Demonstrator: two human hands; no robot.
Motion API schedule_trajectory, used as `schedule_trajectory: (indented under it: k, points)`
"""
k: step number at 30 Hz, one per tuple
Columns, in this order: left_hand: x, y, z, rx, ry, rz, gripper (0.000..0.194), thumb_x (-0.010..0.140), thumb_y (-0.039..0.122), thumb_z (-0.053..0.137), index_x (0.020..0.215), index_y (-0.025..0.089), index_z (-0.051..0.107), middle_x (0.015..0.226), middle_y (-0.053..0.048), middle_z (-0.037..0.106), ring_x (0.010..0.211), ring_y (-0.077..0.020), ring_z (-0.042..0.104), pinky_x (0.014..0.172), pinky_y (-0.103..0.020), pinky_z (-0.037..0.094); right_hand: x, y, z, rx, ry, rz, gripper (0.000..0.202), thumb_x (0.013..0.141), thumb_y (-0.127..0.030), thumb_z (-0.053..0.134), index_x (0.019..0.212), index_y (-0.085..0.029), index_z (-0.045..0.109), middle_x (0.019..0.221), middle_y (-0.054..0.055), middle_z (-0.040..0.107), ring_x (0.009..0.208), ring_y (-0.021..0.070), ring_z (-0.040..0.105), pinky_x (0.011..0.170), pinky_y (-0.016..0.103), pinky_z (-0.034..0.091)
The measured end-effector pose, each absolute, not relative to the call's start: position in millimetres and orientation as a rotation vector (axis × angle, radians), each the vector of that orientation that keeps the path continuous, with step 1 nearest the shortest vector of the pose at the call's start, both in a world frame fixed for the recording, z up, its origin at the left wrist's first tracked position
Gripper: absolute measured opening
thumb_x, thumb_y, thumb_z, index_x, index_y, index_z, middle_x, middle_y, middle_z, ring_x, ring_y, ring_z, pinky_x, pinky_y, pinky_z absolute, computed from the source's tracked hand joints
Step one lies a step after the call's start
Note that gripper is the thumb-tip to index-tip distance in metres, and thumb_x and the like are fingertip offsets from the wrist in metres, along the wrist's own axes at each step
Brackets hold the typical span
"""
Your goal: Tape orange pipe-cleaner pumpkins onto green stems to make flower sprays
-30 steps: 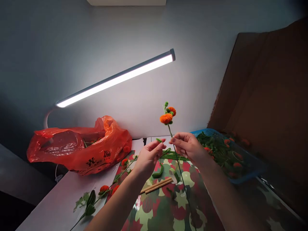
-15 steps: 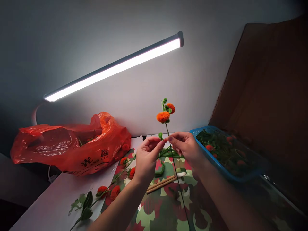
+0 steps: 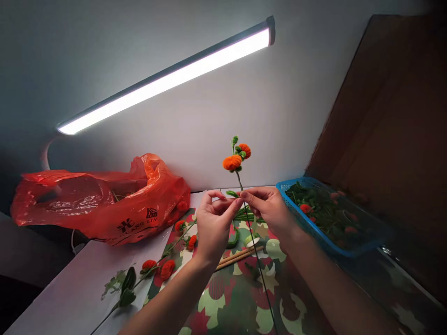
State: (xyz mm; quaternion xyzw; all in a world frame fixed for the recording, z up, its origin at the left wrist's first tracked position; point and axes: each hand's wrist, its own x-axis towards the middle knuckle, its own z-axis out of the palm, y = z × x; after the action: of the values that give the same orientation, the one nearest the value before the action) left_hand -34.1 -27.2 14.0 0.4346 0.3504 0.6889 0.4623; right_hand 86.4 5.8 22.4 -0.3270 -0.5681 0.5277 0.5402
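A thin dark stem (image 3: 260,267) topped with fuzzy orange flowers (image 3: 232,162) and small green buds (image 3: 235,139) stands upright, slightly tilted, in front of me. My right hand (image 3: 270,207) pinches this stem below the flowers. My left hand (image 3: 218,223) is closed at the stem's left side, thumb and index finger pinching the base of a small green leaf (image 3: 232,193). The fingertips of both hands nearly meet at the stem. Behind the hands lie a roll of green tape (image 3: 252,240), brown sticks (image 3: 237,257) and green stems.
At left sits a red plastic bag (image 3: 104,204); below it lies a branch with orange flowers (image 3: 167,269). A blue basket (image 3: 316,228) of leaves and flowers is at right, beside a brown board (image 3: 391,116). A lit lamp (image 3: 167,79) hangs above.
The green leaf has tipped from upright to lying leftward beside the stem. The flowers have shifted slightly left. The tape roll shows more fully, and the whole view has shifted a little.
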Motion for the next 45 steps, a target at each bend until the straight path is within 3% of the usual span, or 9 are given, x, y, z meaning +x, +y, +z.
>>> schedule_trajectory:
  k: [5, 10, 15, 23, 29, 36, 45]
  points:
    - [-33.3, -22.7, 8.4, 1.076, 0.927, 1.717, 0.017, 0.064, 0.021, 0.074, 0.075, 0.015, 0.062, 0.066, 0.001, 0.068, 0.064, -0.0090, 0.062, 0.063, -0.019, 0.048, 85.1, 6.2, 21.7, -0.784, -1.338, 1.275, 0.023, 0.065, -0.038, 0.071, 0.069, -0.015, 0.071, 0.045, -0.006, 0.042, 0.043, 0.0046, 0.031, 0.038, 0.020, 0.022]
    - [-30.7, -21.5, 3.7, 1.068, 0.930, 1.718, 0.017, 0.066, 0.022, 0.073, 0.082, 0.016, 0.071, 0.079, -0.003, 0.073, 0.076, -0.0124, 0.066, 0.073, -0.022, 0.051, 81.1, 6.4, 17.9, -0.793, -1.276, 1.245, 0.021, 0.066, -0.037, 0.071, 0.069, -0.016, 0.072, 0.046, -0.005, 0.042, 0.043, 0.0046, 0.032, 0.038, 0.019, 0.024]
    - [-28.7, -21.1, 0.4, 0.991, 0.933, 1.694, 0.021, 0.065, 0.022, 0.073, 0.085, 0.016, 0.073, 0.084, -0.005, 0.073, 0.080, -0.0139, 0.065, 0.077, -0.024, 0.050, 78.5, 5.7, 15.2, -0.835, -1.264, 1.201, 0.022, 0.066, -0.037, 0.070, 0.070, -0.015, 0.073, 0.048, -0.003, 0.046, 0.044, 0.0051, 0.034, 0.039, 0.019, 0.026]
    - [-25.5, -15.9, -4.0, 0.682, 0.795, 1.677, 0.019, 0.058, 0.021, 0.078, 0.075, 0.017, 0.073, 0.073, -0.002, 0.072, 0.071, -0.0092, 0.064, 0.070, -0.019, 0.049, 74.3, 4.3, 14.6, -0.849, -1.248, 1.168, 0.021, 0.066, -0.035, 0.069, 0.070, -0.015, 0.073, 0.048, -0.003, 0.047, 0.044, 0.0056, 0.034, 0.040, 0.019, 0.028]
    - [-27.2, -17.8, -3.3, 0.832, 0.877, 1.680, 0.018, 0.062, 0.022, 0.075, 0.078, 0.016, 0.073, 0.076, -0.003, 0.073, 0.074, -0.0115, 0.065, 0.074, -0.022, 0.050, 73.0, 4.9, 11.1, -0.857, -1.229, 1.137, 0.021, 0.068, -0.036, 0.067, 0.072, -0.016, 0.073, 0.049, -0.003, 0.050, 0.045, 0.0060, 0.035, 0.042, 0.020, 0.030]
    - [-26.8, -25.3, 6.5, 1.036, 0.976, 1.634, 0.026, 0.060, 0.020, 0.075, 0.085, 0.014, 0.072, 0.086, -0.007, 0.073, 0.081, -0.0187, 0.066, 0.078, -0.030, 0.051, 73.8, 7.2, 9.3, -0.815, -1.265, 1.073, 0.018, 0.071, -0.032, 0.065, 0.071, -0.017, 0.074, 0.057, -0.001, 0.061, 0.058, 0.0113, 0.053, 0.058, 0.024, 0.044]
    - [-30.1, -19.9, -0.7, 0.918, 0.897, 1.609, 0.020, 0.063, 0.022, 0.074, 0.080, 0.013, 0.070, 0.077, -0.005, 0.071, 0.073, -0.0125, 0.063, 0.074, -0.025, 0.048, 78.9, 7.5, 15.0, -0.799, -1.393, 1.083, 0.019, 0.070, -0.035, 0.067, 0.074, -0.017, 0.074, 0.061, 0.001, 0.066, 0.060, 0.0126, 0.057, 0.057, 0.024, 0.047]
